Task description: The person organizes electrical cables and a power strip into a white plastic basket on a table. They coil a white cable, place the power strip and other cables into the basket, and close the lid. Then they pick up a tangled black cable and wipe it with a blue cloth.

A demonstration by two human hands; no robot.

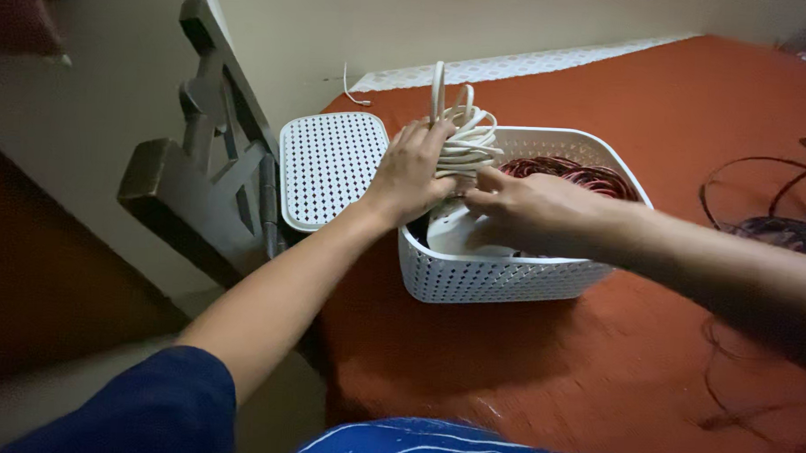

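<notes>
Gripping a coiled white cable point(464, 139) over the near-left corner of a white basket point(508, 279), the left hand point(411, 175) is closing around the loops while the right hand point(520, 208) is pinching the coil's lower end with bent fingers. Both are working above a rust-red bedspread point(595, 367) that is lying beside a pale wall point(446, 23) and a dark wooden frame point(199, 184). Sitting inside the basket is a red cable point(579, 176), with 1 perforated white lid point(329, 166) lying just beside the basket's left wall.
</notes>
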